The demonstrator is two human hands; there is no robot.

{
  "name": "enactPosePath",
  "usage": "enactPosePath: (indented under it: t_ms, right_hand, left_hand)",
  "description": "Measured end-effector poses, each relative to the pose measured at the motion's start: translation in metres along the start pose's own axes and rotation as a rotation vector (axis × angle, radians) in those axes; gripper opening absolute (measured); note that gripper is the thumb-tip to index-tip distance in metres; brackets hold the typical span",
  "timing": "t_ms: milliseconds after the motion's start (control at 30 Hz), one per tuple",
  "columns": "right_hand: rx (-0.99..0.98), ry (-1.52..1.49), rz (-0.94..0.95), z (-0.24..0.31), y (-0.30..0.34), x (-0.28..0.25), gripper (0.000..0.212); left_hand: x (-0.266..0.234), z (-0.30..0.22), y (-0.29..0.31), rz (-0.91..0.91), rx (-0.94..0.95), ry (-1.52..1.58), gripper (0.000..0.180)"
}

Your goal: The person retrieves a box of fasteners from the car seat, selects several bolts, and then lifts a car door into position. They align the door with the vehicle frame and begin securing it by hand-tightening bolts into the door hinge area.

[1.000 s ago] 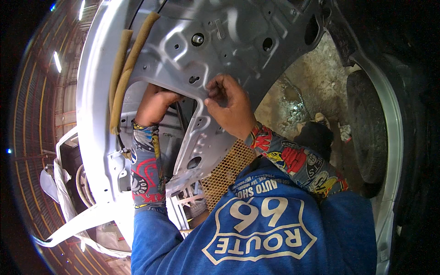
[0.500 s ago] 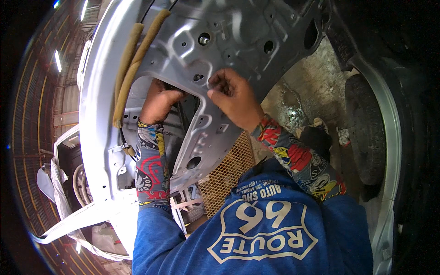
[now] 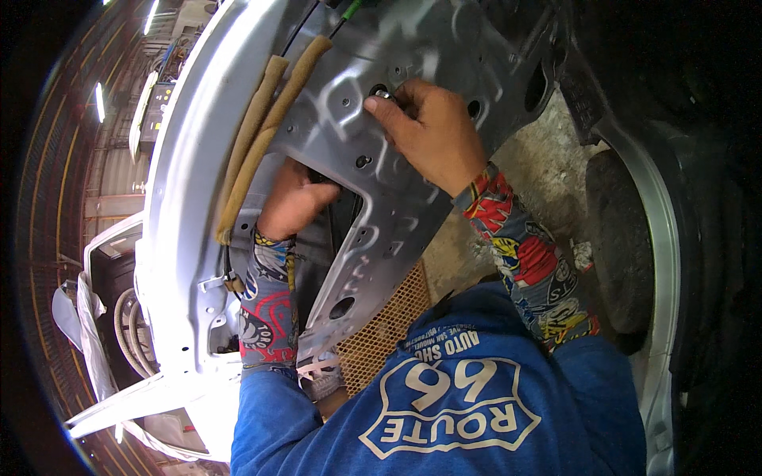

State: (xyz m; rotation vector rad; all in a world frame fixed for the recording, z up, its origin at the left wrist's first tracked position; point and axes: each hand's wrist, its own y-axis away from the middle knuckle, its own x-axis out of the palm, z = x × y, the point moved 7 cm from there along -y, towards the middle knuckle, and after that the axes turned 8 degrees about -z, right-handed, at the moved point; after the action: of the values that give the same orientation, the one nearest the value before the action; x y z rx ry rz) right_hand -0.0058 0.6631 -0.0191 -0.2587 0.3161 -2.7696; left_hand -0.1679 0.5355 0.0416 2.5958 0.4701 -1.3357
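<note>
A bare grey car door (image 3: 397, 166) with its inner panel exposed fills the middle of the view. My left hand (image 3: 294, 202) reaches through the large opening in the panel. Its thumb lies near the opening's upper edge, and the other fingers are hidden behind the metal. Higher up on the right, my right hand (image 3: 440, 131) pinches thumb and fingers around a small shiny metal fastener (image 3: 385, 94) at a round hole. The curled fingers partly cover it. Two tan foam-wrapped cables (image 3: 258, 143) hang down the panel left of both hands.
A perforated tan sheet (image 3: 389, 333) shows below the door's lower edge. Right of it are the concrete floor (image 3: 528, 166), a dark tire (image 3: 623, 246) and the curved door frame (image 3: 671, 262). Far left stands another vehicle body (image 3: 111, 309) with a coiled hose.
My right hand has moved up from beside a lower hole to the fastener at the upper round hole. My left hand stays in the opening. The view has shifted slightly.
</note>
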Motion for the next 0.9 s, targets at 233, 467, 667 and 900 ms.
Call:
enactPosePath:
  t_ms: [233,467,667,900]
  right_hand:
    - [-0.202,0.122,-0.036,0.008,-0.011,0.001,0.039]
    - [-0.253,0.06,-0.058,0.003,-0.016,0.004,0.04]
    - [-0.173,-0.003,-0.049,-0.016,-0.017,0.011,0.043]
    - [-0.078,-0.119,0.014,-0.024,-0.013,0.013,0.041]
  left_hand:
    - [0.002,-0.002,0.001,0.036,-0.085,0.049,0.049]
    - [-0.008,0.001,0.01,0.056,0.164,-0.224,0.032]
    - [-0.013,-0.002,0.015,-0.09,0.178,-0.107,0.033]
    - [-0.037,-0.018,0.037,-0.263,0.016,-0.259,0.043]
